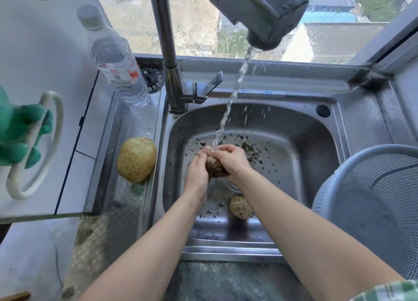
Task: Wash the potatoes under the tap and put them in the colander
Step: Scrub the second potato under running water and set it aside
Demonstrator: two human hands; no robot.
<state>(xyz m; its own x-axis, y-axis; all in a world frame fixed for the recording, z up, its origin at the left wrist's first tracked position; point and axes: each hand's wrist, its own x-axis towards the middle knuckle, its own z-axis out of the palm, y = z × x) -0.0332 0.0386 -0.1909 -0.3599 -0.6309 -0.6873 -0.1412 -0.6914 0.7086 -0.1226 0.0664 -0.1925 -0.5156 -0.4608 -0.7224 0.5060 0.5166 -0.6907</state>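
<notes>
A dirty brown potato (214, 166) is held over the steel sink (316, 128), under the stream of water from the tap (260, 13). My left hand (197, 173) cups its left side and my right hand (230, 158) wraps over its top. The water lands on my right fingers. A second speckled potato (240, 207) lies on the sink floor near the drain, between my forearms. A large yellow potato (136, 159) rests on the steel ledge left of the sink. The grey mesh colander (371, 201) stands at the right.
Dark specks of dirt are scattered over the sink floor. A clear plastic water bottle (117, 63) stands at the back left beside the tap's base. Green rubber gloves (20, 133) hang on a white ring at the far left. A window lies behind the sink.
</notes>
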